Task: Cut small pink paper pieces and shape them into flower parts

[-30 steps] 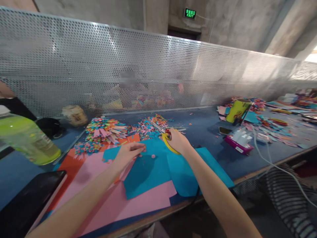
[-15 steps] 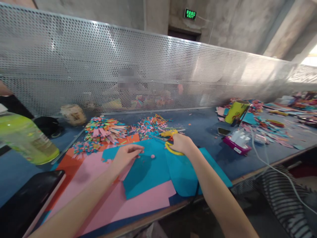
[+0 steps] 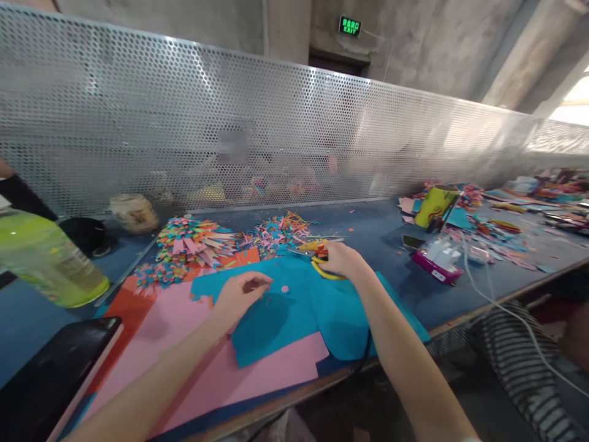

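My right hand (image 3: pixel 340 259) is closed round yellow-handled scissors (image 3: pixel 315 247), their metal blades pointing left over a blue sheet (image 3: pixel 294 319). On the left, my left hand (image 3: pixel 239 296) hovers above the same sheet, thumb and fingertips drawn together in a pinch; what they hold, if anything, is too small to make out. Just right of those fingertips, a small round pink paper piece (image 3: pixel 285 289) lies on the blue. A large pink sheet (image 3: pixel 184 368) and an orange sheet (image 3: pixel 119 334) lie partly beneath the blue one.
Behind the sheets are a paper-strip cluster (image 3: pixel 196 240) and loose coloured strips (image 3: pixel 280 233). A green-yellow bottle (image 3: pixel 50 258) and a black case (image 3: pixel 59 368) are at left. At right sits a purple box (image 3: pixel 437 264). A perforated metal screen (image 3: pixel 276 123) borders the table.
My left hand has shifted slightly right, nearer the round pink piece. My right hand, still gripping the scissors, has moved a little right and up.
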A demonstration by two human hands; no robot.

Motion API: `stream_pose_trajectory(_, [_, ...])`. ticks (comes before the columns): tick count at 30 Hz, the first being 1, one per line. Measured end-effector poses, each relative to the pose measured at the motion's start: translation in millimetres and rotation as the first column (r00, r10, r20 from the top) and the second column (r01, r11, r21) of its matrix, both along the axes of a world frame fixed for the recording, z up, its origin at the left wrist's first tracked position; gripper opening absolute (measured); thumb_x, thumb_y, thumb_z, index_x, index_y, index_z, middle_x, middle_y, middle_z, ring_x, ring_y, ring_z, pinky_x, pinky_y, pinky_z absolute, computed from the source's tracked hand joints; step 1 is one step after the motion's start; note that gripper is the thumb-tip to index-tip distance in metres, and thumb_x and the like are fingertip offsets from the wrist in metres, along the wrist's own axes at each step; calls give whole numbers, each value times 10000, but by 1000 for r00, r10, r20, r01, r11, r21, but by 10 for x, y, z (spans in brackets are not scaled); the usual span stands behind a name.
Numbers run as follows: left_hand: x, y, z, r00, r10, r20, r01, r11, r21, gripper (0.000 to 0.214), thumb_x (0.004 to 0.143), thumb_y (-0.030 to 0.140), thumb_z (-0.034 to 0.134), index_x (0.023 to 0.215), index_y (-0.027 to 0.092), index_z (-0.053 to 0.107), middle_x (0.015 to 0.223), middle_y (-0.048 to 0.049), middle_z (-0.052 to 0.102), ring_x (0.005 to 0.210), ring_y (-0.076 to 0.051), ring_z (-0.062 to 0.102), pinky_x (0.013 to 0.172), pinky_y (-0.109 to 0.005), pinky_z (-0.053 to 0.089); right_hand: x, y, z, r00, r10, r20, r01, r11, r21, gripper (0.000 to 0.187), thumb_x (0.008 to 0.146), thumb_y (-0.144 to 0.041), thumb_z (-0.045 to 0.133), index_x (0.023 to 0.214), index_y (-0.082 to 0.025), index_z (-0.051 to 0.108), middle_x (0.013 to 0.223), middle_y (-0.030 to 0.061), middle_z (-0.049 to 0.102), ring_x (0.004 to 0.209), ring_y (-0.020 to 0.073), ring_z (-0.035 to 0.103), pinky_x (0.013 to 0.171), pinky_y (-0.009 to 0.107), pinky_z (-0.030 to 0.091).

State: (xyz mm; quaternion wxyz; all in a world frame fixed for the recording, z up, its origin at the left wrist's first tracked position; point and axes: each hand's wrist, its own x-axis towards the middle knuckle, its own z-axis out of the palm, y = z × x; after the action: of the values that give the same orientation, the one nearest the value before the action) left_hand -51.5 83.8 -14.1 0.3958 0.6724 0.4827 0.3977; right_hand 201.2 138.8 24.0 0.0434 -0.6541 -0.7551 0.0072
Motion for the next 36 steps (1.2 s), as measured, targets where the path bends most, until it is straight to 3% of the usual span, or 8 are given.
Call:
stream_pose_trajectory(4, [21, -20, -23, 999, -7, -48, 9, 999, 36, 225, 685, 330, 564, 828, 175, 643, 843, -53, 670, 789, -198, 610, 713, -303, 476, 110, 79, -6, 999, -38, -20, 38, 999, 21, 376, 631, -386, 613, 933, -162, 586, 965, 103, 631, 831, 225, 596, 633, 251, 424])
stream_pose_trajectory(14, [75, -6, -44, 997, -22, -79, 29, 996, 88, 232, 697, 339, 560, 852, 190, 649, 845, -46, 670, 764, -184, 613, 679, -280, 477, 295, 76, 139, 979, -177, -99, 184, 981, 68, 363, 705, -379, 547, 987, -154, 578, 947, 98, 628, 836, 185, 585, 624, 213, 403])
stream_pose_trajectory(18, [66, -3, -19, 997, -5, -75, 13, 994, 110, 214, 711, 330, 550, 842, 189, 644, 856, -43, 667, 782, -174, 606, 694, -267, 469, 505, 128, 139, 934, -345, -90, 351, 934, 60, 388, 752, -384, 492, 974, -83, 592, 906, 171, 625, 832, 228, 596, 601, 243, 409])
stream_pose_trajectory(21, [67, -13, -7, 996, -10, -84, 19, 994, 106, 216, 715, 334, 545, 838, 187, 646, 842, -42, 666, 770, -174, 605, 675, -263, 468, 653, 215, 58, 898, -436, -62, 437, 899, 5, 327, 766, -336, 484, 881, -69, 635, 833, 185, 637, 766, 236, 616, 569, 252, 413])
stream_pose_trajectory(24, [75, -26, -3, 994, -12, -105, 23, 993, 113, 209, 717, 326, 540, 833, 187, 644, 833, -38, 663, 762, -171, 603, 664, -260, 467, 741, 284, -37, 868, -496, -36, 495, 868, -29, 317, 777, -299, 474, 914, -60, 632, 854, 196, 637, 780, 240, 621, 575, 258, 427])
stream_pose_trajectory(28, [66, -40, 7, 986, 26, -162, 2, 985, 172, 192, 734, 305, 516, 833, 191, 634, 857, -35, 655, 792, -168, 596, 689, -268, 466, 804, 319, -114, 854, -519, 4, 518, 851, -88, 296, 739, -293, 544, 917, -74, 633, 874, 188, 638, 823, 249, 617, 620, 275, 450])
stream_pose_trajectory(32, [57, -62, 25, 975, 26, -221, 17, 982, 190, 178, 746, 287, 498, 837, 208, 630, 866, -21, 653, 790, -157, 594, 692, -267, 467, 848, 344, -119, 845, -532, 51, 534, 840, -95, 385, 708, -299, 591, 1038, -103, 577, 988, 183, 608, 939, 289, 577, 697, 343, 460])
stream_pose_trajectory(36, [90, -106, 48, 968, 30, -248, 23, 978, 209, 158, 738, 260, 501, 825, 221, 627, 859, -8, 652, 787, -149, 591, 677, -255, 469, 850, 406, -110, 853, -513, 98, 522, 837, -164, 389, 623, -260, 672, 965, -84, 612, 951, 180, 616, 879, 290, 596, 673, 336, 473])
